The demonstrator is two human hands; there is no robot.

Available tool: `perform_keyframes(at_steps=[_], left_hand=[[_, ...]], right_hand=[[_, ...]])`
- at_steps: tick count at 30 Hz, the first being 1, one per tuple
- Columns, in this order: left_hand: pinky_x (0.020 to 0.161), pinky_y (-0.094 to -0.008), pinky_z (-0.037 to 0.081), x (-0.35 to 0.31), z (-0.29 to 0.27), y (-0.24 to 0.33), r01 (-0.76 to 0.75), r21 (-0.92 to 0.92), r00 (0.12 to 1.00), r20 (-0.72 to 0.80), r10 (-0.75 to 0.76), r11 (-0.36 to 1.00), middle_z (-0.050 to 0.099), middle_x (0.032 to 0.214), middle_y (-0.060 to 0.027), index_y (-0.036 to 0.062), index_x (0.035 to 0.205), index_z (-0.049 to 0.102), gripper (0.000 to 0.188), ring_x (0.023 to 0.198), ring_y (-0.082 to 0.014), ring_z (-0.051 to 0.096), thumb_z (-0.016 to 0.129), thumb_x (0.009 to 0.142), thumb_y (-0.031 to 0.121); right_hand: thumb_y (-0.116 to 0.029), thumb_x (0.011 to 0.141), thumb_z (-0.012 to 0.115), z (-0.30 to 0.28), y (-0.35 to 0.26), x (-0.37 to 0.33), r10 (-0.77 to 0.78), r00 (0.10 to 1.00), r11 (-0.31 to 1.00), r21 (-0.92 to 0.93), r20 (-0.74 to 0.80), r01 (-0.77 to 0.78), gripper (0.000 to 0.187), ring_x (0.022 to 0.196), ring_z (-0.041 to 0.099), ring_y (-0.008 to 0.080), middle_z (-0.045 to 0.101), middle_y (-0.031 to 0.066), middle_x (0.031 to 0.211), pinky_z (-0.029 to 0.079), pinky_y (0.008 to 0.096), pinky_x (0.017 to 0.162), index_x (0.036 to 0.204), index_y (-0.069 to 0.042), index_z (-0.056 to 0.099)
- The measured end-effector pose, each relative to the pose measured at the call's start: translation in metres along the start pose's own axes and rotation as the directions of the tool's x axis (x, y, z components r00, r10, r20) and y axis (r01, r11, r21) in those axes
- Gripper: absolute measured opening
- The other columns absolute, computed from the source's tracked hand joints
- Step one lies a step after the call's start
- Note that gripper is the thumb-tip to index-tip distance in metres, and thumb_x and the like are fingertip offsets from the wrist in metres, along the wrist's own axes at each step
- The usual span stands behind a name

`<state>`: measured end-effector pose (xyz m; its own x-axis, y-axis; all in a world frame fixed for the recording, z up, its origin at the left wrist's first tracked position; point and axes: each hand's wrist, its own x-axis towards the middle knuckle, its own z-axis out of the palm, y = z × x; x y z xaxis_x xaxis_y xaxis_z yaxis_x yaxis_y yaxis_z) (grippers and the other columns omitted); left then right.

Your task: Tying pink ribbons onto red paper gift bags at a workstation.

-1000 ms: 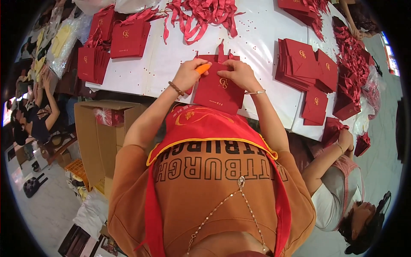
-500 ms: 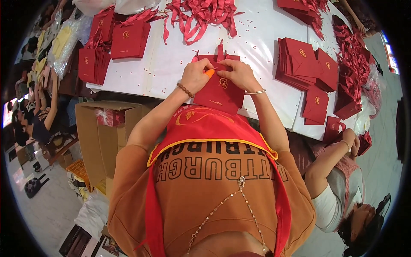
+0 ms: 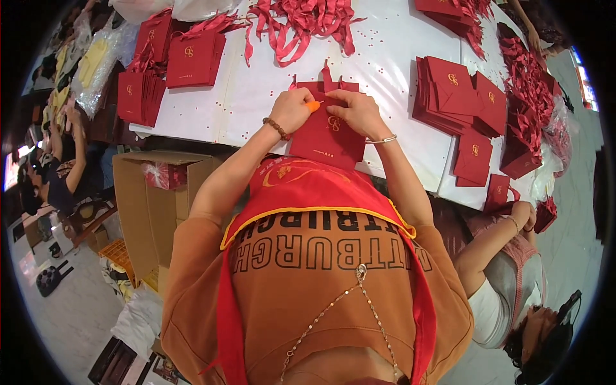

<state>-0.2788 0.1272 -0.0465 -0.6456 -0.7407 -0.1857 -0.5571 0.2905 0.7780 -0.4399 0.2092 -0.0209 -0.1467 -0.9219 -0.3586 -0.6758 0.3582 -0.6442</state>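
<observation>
A red paper gift bag with gold print lies at the near table edge, against my apron. My left hand, with a beaded bracelet, is closed on a small orange-handled tool. Its thin tip points toward the bag's upper middle. My right hand, with a bangle, grips the bag's right side; its thumb and index finger lie slightly apart near the tool tip. A red ribbon rises from the bag's top edge by my right index finger. The fingers under my right hand are hidden.
Loose red ribbons lie beyond the bag. Stacked red bags stand left, more bags right. Small red dots dot the white table. An open cardboard box is left below. A seated co-worker is at right.
The orange tool has tilted and shifted slightly between my fingers. My right thumb has drawn back a little, and the ribbon at the bag's top has swung slightly left.
</observation>
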Motion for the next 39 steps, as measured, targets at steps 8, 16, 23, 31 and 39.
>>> perform_keyframes(at_steps=[8,16,23,31,39], left_hand=[[0.056,-0.0382,0.044,-0.001,0.005,0.014,-0.131,0.302,0.984,-0.078,0.161,0.944,0.060,0.068,-0.0142,0.0023,0.077,0.057,0.017,0.062,-0.0301,0.058,0.061,0.073,0.018],[0.063,-0.0398,0.044,-0.003,-0.005,0.017,-0.331,0.288,0.932,-0.053,0.360,0.899,0.059,0.080,-0.0107,0.0068,0.080,0.057,0.013,0.074,-0.0316,0.057,0.059,0.073,0.017],[0.076,-0.0337,0.041,0.043,-0.039,0.009,-0.249,0.273,0.942,0.290,0.167,0.929,0.059,0.094,-0.0068,0.0024,0.084,0.061,0.022,0.087,-0.0236,0.054,0.054,0.077,0.022],[0.058,-0.0236,0.033,0.082,-0.045,0.015,-0.120,0.145,0.516,0.854,-0.063,0.982,0.053,0.069,0.0008,0.0016,0.072,0.063,0.017,0.064,-0.0070,0.043,0.056,0.071,0.017],[0.063,-0.0353,0.043,0.097,-0.029,-0.035,-0.213,0.266,0.977,0.072,0.201,0.940,0.061,0.076,-0.0130,0.0001,0.080,0.061,0.031,0.067,-0.0274,0.056,0.051,0.078,0.029]], right_hand=[[-0.027,0.076,0.062,0.006,0.010,0.004,-0.113,0.993,0.992,0.053,-0.041,0.115,0.034,0.085,0.061,0.0251,0.064,0.0100,0.093,0.046,0.0333,0.076,0.109,-0.016,0.060],[-0.028,0.076,0.062,0.009,0.010,0.001,-0.215,0.970,0.974,0.045,-0.113,0.221,0.028,0.080,0.061,0.0264,0.065,0.0083,0.086,0.046,0.0356,0.069,0.099,-0.015,0.059],[-0.023,0.075,0.065,0.010,-0.008,-0.011,-0.337,0.925,0.933,-0.193,-0.173,0.303,0.019,0.074,0.058,0.0223,0.063,0.0041,0.077,0.037,0.0357,0.070,0.091,-0.014,0.059],[-0.023,0.076,0.064,0.019,-0.018,-0.017,-0.475,0.823,0.874,-0.276,-0.312,0.399,0.016,0.071,0.054,0.0191,0.060,0.0031,0.071,0.030,0.0340,0.072,0.090,-0.015,0.061],[-0.026,0.075,0.063,0.024,-0.012,-0.005,-0.361,0.899,0.926,-0.208,-0.249,0.314,0.020,0.072,0.057,0.0206,0.063,0.0038,0.072,0.031,0.0365,0.071,0.091,-0.013,0.062]])
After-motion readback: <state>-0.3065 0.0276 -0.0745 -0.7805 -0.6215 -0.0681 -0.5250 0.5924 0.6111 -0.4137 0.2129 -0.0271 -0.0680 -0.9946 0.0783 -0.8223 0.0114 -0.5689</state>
